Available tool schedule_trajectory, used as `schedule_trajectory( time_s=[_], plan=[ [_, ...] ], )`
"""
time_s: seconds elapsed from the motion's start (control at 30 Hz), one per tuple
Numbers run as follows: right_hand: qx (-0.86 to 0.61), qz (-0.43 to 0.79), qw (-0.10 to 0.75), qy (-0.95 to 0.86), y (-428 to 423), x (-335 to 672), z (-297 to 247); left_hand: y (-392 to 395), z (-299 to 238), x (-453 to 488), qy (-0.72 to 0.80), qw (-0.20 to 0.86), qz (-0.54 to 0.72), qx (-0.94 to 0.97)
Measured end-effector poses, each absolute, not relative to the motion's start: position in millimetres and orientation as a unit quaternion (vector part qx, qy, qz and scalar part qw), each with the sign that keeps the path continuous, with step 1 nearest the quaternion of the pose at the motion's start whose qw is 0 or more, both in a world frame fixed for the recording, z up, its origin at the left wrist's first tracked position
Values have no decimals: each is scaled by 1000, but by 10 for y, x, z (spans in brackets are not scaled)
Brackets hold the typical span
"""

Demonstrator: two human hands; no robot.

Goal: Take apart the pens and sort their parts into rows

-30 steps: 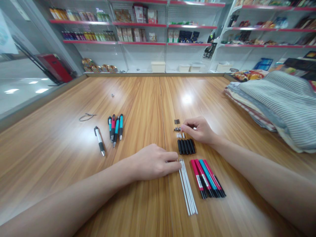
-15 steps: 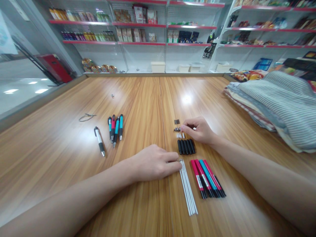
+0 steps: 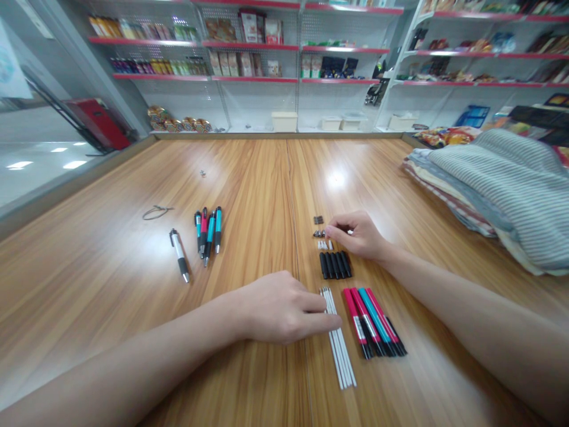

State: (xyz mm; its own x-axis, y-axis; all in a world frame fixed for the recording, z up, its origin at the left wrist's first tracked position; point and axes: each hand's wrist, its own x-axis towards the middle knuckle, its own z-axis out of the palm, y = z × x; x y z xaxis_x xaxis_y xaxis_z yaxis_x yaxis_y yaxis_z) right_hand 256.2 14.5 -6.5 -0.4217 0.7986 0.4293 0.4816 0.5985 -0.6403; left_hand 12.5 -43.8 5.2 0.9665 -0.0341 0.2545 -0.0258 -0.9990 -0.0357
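Note:
My left hand (image 3: 280, 308) lies on the wooden table (image 3: 249, 178) with its fingers closed in a pinch over the upper part of a row of white refills (image 3: 344, 362). My right hand (image 3: 360, 234) pinches a small metal part beside a few small white tips (image 3: 323, 244) and some small dark parts (image 3: 318, 219). Between the two hands lies a row of black grip sleeves (image 3: 335, 264). Red and teal pen barrels (image 3: 373, 323) lie just right of the refills.
Several assembled red and teal pens (image 3: 208, 231) and a white-and-black pen (image 3: 179, 254) lie to the left, with a loop of band (image 3: 155, 210) beyond them. Folded striped cloths (image 3: 502, 184) are piled at the right edge. Stocked shelves (image 3: 253, 77) stand behind the table.
My left hand has slid toward me along the white refills, from their top ends to partway down. My right hand has stayed where it was.

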Motion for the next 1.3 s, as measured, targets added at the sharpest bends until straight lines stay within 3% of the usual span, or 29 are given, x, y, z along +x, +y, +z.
schedule_trajectory(
  time_s=[1.3],
  plan=[
    [-399,229,368,-808,146,2557,-84,-487,111,168,-6,0,-94,-996]
  ],
)
